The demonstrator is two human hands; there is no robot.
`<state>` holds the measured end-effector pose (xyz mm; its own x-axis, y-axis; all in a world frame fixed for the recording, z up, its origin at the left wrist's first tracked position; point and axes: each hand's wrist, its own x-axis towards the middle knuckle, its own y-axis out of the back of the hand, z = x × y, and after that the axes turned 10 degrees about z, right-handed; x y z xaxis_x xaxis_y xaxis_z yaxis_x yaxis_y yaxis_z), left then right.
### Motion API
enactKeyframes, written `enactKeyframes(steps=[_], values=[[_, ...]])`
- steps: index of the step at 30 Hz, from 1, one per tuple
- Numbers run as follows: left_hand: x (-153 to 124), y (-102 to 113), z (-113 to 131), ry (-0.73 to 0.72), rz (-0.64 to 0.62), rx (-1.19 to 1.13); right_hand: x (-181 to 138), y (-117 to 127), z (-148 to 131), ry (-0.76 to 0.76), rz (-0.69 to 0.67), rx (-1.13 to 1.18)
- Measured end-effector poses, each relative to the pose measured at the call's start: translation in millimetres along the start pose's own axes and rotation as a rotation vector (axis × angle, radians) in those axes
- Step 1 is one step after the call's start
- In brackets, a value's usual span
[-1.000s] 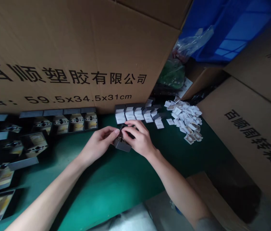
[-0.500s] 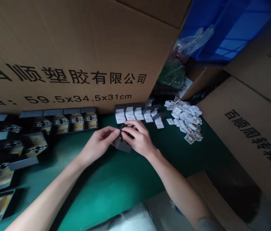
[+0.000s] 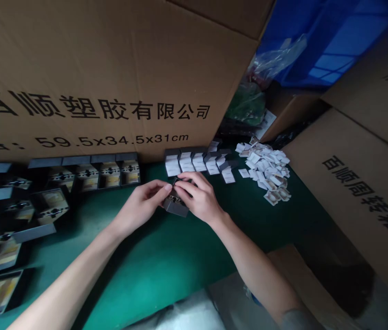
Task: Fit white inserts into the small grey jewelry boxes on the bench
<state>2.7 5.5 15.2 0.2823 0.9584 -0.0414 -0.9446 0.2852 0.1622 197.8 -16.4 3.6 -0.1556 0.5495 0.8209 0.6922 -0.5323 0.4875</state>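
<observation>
I see both hands pinched on a small grey box on the green mat. My left hand grips its left side; my right hand closes over its top. White-filled boxes sit just beyond my right fingers.

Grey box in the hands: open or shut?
Open. The grey box shows its insert, lid tilted up between left hand and right hand.
</observation>
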Motion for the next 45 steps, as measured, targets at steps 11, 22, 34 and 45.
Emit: enactKeyframes(steps=[11,22,34,45], values=[[0.0,-1.4,2.2,0.017,0.027,-0.006,1.2,1.4,0.1,0.009,-0.006,-0.023],[-0.7,-1.8,3.2,0.028,0.095,-0.025,-0.6,1.5,0.0,-0.006,-0.027,-0.006],[-0.7,2.0,0.4,0.054,0.057,-0.010,0.4,2.9,0.4,0.002,0.003,-0.045],[0.1,2.2,-1.1,0.038,0.022,-0.029,0.4,-0.6,-5.0,-0.189,0.058,0.099]])
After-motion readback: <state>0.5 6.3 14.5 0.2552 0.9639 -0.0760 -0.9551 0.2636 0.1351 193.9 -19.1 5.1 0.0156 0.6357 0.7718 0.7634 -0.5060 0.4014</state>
